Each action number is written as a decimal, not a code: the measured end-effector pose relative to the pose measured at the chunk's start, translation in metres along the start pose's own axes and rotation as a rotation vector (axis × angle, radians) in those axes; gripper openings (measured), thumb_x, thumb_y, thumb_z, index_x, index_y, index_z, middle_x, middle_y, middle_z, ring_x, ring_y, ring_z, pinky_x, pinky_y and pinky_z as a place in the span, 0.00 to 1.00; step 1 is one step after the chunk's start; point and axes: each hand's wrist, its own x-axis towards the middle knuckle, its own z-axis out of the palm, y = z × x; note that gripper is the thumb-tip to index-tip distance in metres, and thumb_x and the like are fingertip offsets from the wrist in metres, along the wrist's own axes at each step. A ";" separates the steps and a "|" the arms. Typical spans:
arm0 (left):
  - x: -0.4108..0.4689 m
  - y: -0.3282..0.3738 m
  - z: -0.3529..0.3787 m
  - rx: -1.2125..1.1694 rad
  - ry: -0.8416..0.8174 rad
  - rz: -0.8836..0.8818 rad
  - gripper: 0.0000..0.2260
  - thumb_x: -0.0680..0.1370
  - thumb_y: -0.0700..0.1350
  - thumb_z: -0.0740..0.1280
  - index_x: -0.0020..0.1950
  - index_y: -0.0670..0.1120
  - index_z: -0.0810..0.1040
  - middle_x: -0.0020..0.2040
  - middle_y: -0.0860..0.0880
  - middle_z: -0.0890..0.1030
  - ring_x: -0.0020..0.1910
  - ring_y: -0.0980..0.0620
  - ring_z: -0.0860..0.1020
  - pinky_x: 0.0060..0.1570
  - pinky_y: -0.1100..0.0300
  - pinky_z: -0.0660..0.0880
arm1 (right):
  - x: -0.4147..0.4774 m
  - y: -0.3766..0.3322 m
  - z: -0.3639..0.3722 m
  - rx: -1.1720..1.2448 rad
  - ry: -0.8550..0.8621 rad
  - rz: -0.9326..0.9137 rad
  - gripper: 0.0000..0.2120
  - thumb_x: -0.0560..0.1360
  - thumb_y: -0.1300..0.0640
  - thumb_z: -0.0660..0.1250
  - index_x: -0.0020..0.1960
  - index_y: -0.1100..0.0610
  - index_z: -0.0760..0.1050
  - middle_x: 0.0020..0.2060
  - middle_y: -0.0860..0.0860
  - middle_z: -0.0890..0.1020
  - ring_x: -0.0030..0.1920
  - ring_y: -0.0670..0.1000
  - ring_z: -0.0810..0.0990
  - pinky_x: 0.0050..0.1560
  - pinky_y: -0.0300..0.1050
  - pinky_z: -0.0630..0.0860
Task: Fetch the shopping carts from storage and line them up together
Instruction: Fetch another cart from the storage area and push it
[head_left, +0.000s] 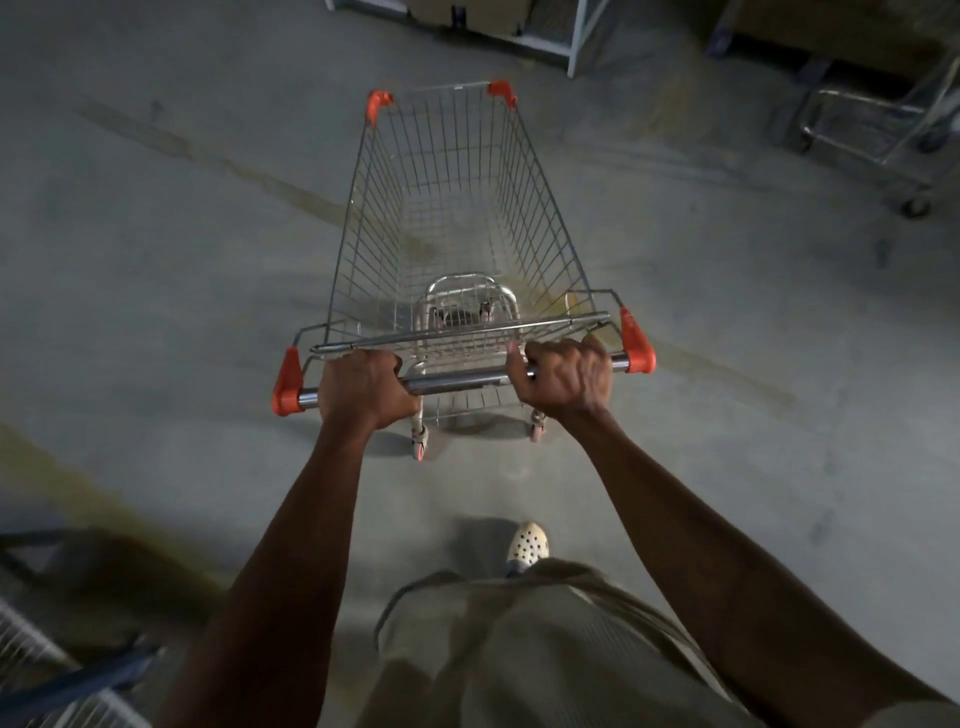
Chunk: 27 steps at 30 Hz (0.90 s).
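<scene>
A shopping cart (452, 208) stands on the grey concrete floor (156, 260) straight ahead of the person, its wire basket pointing away from them. Both hands are on the cart's metal handle (462, 383). The left hand (363, 387) grips the bar with its fingers wrapped over the top, near the left orange cap (287, 382). The right hand (566, 376) grips the bar the same way, with the thumb lying along the bar toward the middle, just inside the right orange cap (638, 343). A bare stretch of bar shows between the 2 hands. Both arms are held out nearly straight.

The 2 far corners of the basket also carry orange plastic pieces. The folded child seat frame (467, 291) sits inside the basket near the handle, and 2 rear wheels (420, 441) show below the bar.

One pale shoe with holes (527, 543) is on the floor behind the cart. At the upper right, well apart from the held cart, a blurred metal frame on wheels (878, 111) looks like another cart. A white shelf leg (576, 47) stands at the top edge, and a white wire rack (31, 670) fills the lower left corner.
</scene>
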 end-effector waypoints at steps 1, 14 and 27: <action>0.013 0.001 -0.003 0.004 0.002 0.001 0.12 0.65 0.57 0.73 0.39 0.50 0.79 0.35 0.52 0.78 0.35 0.51 0.73 0.40 0.58 0.67 | 0.011 0.003 0.005 -0.003 0.012 0.003 0.30 0.82 0.40 0.55 0.30 0.56 0.77 0.25 0.52 0.80 0.27 0.56 0.80 0.45 0.48 0.72; 0.242 0.013 -0.050 -0.011 0.047 0.075 0.13 0.66 0.56 0.74 0.43 0.49 0.81 0.42 0.45 0.85 0.45 0.41 0.83 0.44 0.55 0.75 | 0.188 0.046 0.093 -0.077 0.047 0.159 0.25 0.80 0.43 0.63 0.29 0.57 0.78 0.22 0.52 0.78 0.24 0.55 0.79 0.42 0.46 0.74; 0.535 0.043 -0.125 0.043 -0.036 0.333 0.13 0.66 0.57 0.73 0.35 0.50 0.74 0.43 0.45 0.84 0.45 0.40 0.82 0.42 0.56 0.73 | 0.403 0.090 0.171 -0.124 -0.218 0.480 0.30 0.83 0.41 0.53 0.31 0.55 0.79 0.24 0.49 0.77 0.26 0.52 0.76 0.49 0.48 0.72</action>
